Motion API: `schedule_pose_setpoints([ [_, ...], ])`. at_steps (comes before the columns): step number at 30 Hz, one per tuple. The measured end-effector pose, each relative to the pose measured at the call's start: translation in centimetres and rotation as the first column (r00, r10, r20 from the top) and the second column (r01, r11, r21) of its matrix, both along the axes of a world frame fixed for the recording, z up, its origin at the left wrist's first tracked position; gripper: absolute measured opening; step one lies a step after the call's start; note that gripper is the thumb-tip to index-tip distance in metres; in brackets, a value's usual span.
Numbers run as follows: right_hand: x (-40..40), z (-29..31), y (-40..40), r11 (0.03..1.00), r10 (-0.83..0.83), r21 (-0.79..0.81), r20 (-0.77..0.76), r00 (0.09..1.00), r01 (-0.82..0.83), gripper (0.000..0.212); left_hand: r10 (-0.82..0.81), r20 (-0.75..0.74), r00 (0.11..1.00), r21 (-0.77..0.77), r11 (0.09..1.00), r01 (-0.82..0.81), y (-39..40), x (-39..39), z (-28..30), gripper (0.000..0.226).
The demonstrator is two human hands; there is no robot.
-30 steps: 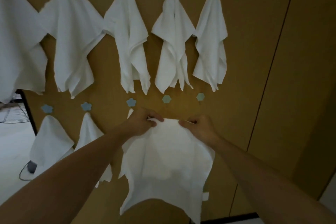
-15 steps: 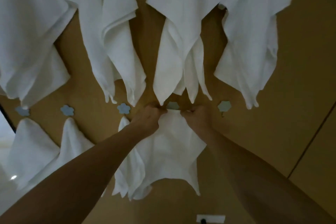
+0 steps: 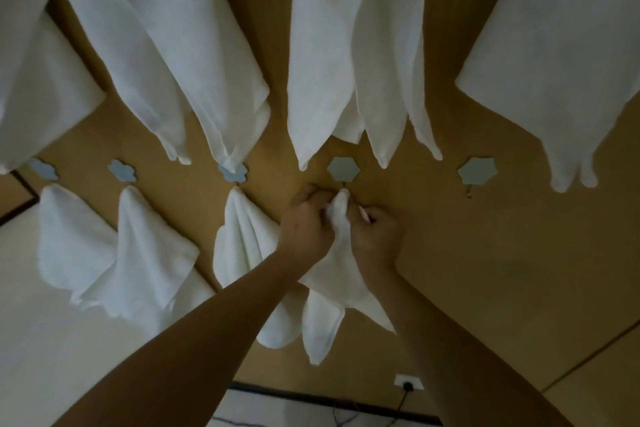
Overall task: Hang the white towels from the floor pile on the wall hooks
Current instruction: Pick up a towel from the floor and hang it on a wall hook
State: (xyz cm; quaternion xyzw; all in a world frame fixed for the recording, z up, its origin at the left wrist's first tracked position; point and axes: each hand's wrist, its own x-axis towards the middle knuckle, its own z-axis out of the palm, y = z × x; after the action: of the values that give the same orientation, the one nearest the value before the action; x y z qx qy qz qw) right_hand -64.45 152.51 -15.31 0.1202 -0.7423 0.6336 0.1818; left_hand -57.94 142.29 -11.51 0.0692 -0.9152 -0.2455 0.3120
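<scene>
On the brown wall (image 3: 485,270), just under a pale blue hook plate (image 3: 343,169), the left hand (image 3: 306,225) and right hand (image 3: 375,236) pinch the bunched top of a white towel (image 3: 341,282) with curled fingers. More white towels (image 3: 166,45) hang in two rows on this wall, and a free hook (image 3: 477,172) is near at the right. Low on the wall sits a socket (image 3: 408,382) with a dark cable.

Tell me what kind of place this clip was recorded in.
Probably an indoor room set up for towel hanging, not clearly a home bathroom. A tan panelled wall carries a row of blue flower-shaped hooks, white towels hang from them, and a wall socket sits low with a cable plugged in.
</scene>
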Motion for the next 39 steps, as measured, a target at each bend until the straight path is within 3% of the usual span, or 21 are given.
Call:
schedule_pose_setpoints([
  [2,0.2,0.6,0.5,0.98,-0.116,0.137,-0.186,0.976,0.143,0.032,0.039,-0.066,0.997,-0.034,0.999,-0.041,0.2,0.0,-0.8,0.035],
  [4,0.3,0.9,0.5,0.926,-0.176,0.229,-0.444,0.879,0.301,0.019,0.073,-0.122,0.99,-0.141,0.986,-0.09,-0.1,0.0,-1.3,0.031],
  [6,0.4,1.2,0.2,0.894,-0.178,0.255,-0.549,0.816,0.367,0.019,0.091,-0.129,0.987,-0.216,0.969,-0.118,-0.5,0.0,-1.5,0.029],
  [11,1.5,1.9,-0.7,0.977,-0.082,0.159,-0.332,0.94,0.142,0.02,-0.045,-0.106,0.993,-0.233,0.972,0.019,-1.5,0.5,-2.5,0.025],
  [15,1.6,1.8,-1.9,0.913,-0.182,0.279,-0.376,0.909,0.298,0.038,-0.256,0.011,0.967,-0.125,0.959,0.255,-2.4,0.9,-2.6,0.035],
  [18,2.0,0.9,-3.2,0.876,-0.308,0.256,-0.354,0.883,0.408,0.04,-0.302,-0.028,0.953,-0.092,0.95,0.299,-4.4,0.8,-2.6,0.027],
  [21,3.7,-1.7,-4.1,0.877,-0.362,0.281,-0.149,0.92,0.39,0.026,-0.306,-0.091,0.948,-0.045,0.952,0.303,-6.5,1.4,-2.0,0.023],
  [23,5.2,-2.9,-4.8,0.879,-0.38,0.32,0.022,0.925,0.353,0.022,-0.366,-0.096,0.926,-0.069,0.93,0.36,-7.7,2.0,-1.5,0.034],
  [26,7.1,-2.9,-5.9,0.801,-0.475,0.5,0.199,0.857,0.328,0.052,-0.434,-0.021,0.901,-0.122,0.895,0.428,-9.4,2.8,-1.5,0.041],
  [28,8.0,-2.6,-6.2,0.755,-0.53,0.605,0.333,0.78,0.254,0.075,-0.46,0.004,0.888,-0.117,0.882,0.457,-10.3,3.4,-1.6,0.032],
  [31,9.8,-2.7,-5.6,0.779,-0.528,0.6,0.477,0.702,0.178,0.101,-0.524,0.076,0.848,-0.115,0.84,0.529,-10.7,4.4,-1.3,0.015],
  [35,13.4,-2.2,-3.8,0.763,-0.535,0.624,0.467,0.705,0.166,0.119,-0.573,0.092,0.814,-0.157,0.799,0.58,-9.6,6.4,-0.6,0.033],
  [39,18.6,-0.7,-0.1,0.706,-0.588,0.668,0.366,0.721,0.236,0.114,-0.67,0.11,0.735,-0.153,0.719,0.678,-5.6,9.0,0.8,0.04],
])
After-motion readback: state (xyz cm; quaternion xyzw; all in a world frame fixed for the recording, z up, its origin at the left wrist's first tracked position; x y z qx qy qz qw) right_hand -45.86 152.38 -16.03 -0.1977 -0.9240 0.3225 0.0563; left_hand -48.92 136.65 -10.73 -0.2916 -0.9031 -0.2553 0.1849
